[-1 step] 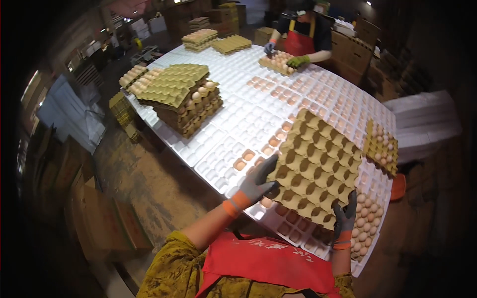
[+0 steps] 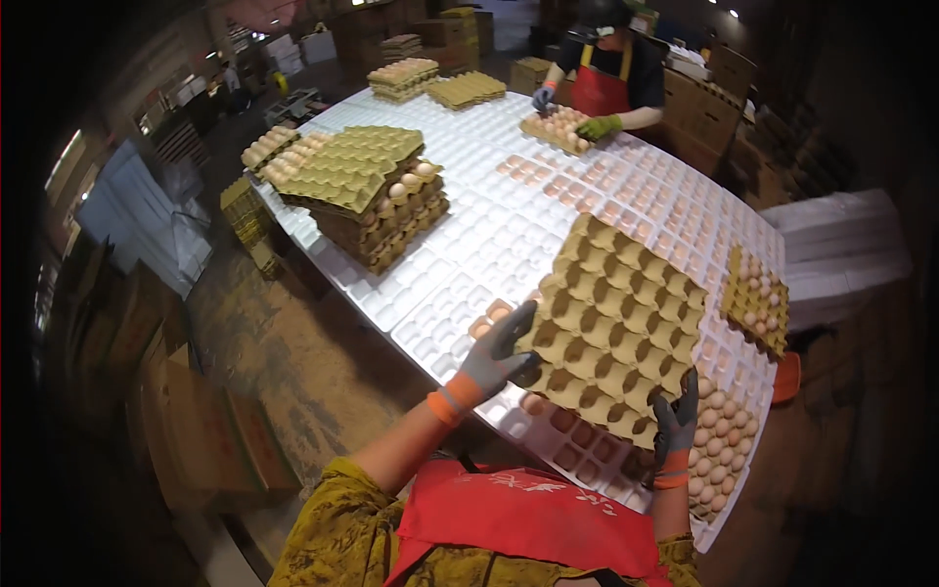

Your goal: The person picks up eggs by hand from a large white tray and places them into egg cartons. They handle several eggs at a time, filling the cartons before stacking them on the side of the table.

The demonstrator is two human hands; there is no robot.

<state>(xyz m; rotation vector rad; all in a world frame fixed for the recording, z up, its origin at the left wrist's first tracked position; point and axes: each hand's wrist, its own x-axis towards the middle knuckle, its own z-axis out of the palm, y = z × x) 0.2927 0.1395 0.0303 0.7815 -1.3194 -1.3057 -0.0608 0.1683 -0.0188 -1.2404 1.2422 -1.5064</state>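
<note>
I hold a tan pulp egg tray (image 2: 618, 328) with both hands, tilted over the table. No eggs show in its cups. My left hand (image 2: 497, 354), in a grey glove with an orange cuff, grips the tray's left edge. At the lower right corner, my right hand (image 2: 676, 421), gloved the same way, has its fingers around the edge. Beneath lie white plastic egg cartons (image 2: 430, 338), some with brown eggs in them. Part of these is hidden by the tray. To the right of my right hand sits a tray full of eggs (image 2: 722, 445).
A tall stack of egg trays (image 2: 377, 201) stands at the table's left. Another partly filled egg tray (image 2: 758, 298) lies at the right edge. Across the table, a person in a red apron (image 2: 599, 90) handles a tray of eggs (image 2: 556, 129). Cardboard boxes (image 2: 210, 430) stand at lower left.
The held tray has moved slightly left over the cartons, covering some eggs that showed beside it before. Both my hands keep their grip. The view has shifted a little.
</note>
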